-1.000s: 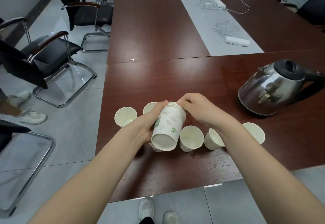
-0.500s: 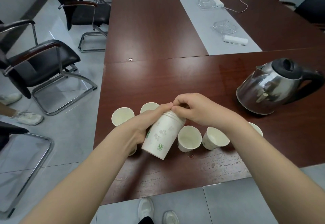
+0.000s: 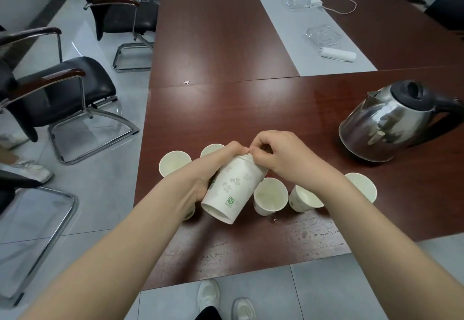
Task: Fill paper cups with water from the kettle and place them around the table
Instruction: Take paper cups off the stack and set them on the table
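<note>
Spanning most of the view, the table (image 3: 226, 43) looks as it does a second ago. The kettle (image 3: 386, 129) stands upright at the right, well apart from both hands and untouched.

All the change is in the stack (image 3: 233, 189) of nested cups held above the near edge. It is swung out of the base-on view of a second ago, so its printed side now shows, with the base low and toward the person and the rims pointing away.

The left hand (image 3: 216, 166) wraps the stack from the left, fingers curled round its upper half and thumb along the top. The right hand (image 3: 282, 154) sits at the rim end with fingers bent. Its fingertips (image 3: 253, 152) are tighter against the layered rims than half a second ago, pinching at the end one. Whether that rim is already caught between them is too small to tell.

Six loose cups (image 3: 270, 194) stand mouth-up on the table beneath and beside the stack, one partly hidden under the left wrist. None has shifted, and no water shows in them.

Judging from this, the person is peeling off one more cup, so the laying-out is unfinished and pouring has not begun. The kettle is a reach to the right once the stack is set down.
</note>
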Motion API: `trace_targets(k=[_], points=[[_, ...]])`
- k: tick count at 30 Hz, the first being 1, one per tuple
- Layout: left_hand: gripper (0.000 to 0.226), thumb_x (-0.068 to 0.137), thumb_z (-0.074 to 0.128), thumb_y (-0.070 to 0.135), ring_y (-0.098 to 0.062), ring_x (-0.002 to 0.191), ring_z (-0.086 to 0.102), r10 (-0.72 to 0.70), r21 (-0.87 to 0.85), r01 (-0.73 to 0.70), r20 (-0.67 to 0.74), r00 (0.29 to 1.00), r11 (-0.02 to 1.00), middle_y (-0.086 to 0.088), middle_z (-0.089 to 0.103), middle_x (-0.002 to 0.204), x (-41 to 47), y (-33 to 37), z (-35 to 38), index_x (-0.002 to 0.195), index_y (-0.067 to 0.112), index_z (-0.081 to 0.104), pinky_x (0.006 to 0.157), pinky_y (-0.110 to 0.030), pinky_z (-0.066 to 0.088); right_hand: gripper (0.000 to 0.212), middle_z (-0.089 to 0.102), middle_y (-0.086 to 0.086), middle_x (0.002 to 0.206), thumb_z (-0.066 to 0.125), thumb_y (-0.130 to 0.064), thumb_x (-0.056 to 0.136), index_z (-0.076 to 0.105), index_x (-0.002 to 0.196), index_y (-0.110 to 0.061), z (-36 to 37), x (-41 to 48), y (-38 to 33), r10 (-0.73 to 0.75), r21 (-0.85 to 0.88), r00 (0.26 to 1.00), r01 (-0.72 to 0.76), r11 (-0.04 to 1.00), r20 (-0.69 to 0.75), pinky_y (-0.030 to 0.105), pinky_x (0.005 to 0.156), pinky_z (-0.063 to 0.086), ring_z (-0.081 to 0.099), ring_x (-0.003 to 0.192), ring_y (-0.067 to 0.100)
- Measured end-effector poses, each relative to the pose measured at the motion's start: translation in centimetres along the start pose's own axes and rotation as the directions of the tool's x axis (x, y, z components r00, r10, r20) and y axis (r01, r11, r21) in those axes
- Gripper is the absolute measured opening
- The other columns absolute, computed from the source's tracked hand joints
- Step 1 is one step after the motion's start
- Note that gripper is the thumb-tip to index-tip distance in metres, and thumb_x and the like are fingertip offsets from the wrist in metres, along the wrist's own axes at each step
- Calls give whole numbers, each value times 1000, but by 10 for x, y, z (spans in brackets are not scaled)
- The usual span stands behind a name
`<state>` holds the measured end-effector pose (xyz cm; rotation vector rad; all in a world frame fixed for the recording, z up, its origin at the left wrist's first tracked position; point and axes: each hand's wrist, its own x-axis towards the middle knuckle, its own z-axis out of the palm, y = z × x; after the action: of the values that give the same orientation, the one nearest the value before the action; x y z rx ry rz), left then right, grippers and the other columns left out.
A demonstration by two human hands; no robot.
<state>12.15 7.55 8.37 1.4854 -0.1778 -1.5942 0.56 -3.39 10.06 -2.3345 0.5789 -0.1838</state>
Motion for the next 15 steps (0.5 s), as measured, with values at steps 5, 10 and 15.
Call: trace_targets(k=[5, 10, 15], points=[[22, 83, 58, 31, -19, 52, 59, 15, 19, -15, -14, 1000, 1000, -7, 62, 65, 1, 3, 3, 83, 9, 60, 54, -25, 50, 15, 63, 2, 82, 54, -10, 89, 65, 83, -2, 4, 3, 2, 30, -43, 999, -31, 999, -42, 14, 61, 37, 53, 77, 15], [22, 83, 60, 28, -24, 60, 63, -5, -4, 5, -21, 1000, 1000, -11, 68, 71, -4, -7, 4, 88, 7, 65, 68, -34, 52, 17, 59, -10, 70, 54, -11, 89, 63, 75, -13, -18, 10, 18, 93, -2, 986, -95, 996, -136, 17, 58, 37, 50, 64, 5], [21, 86, 58, 30, -18, 53, 65, 40, -65, -41, -17, 999, 997, -6, 69, 65, 0, -15, 9, 83, 10, 64, 56, -25, 54, 26, 58, -12, 64, 53, -4, 90, 63, 70, -18, -7, 9, 30, 215, 507, 976, -178, 843, -15, 18, 60, 40, 48, 62, 3]])
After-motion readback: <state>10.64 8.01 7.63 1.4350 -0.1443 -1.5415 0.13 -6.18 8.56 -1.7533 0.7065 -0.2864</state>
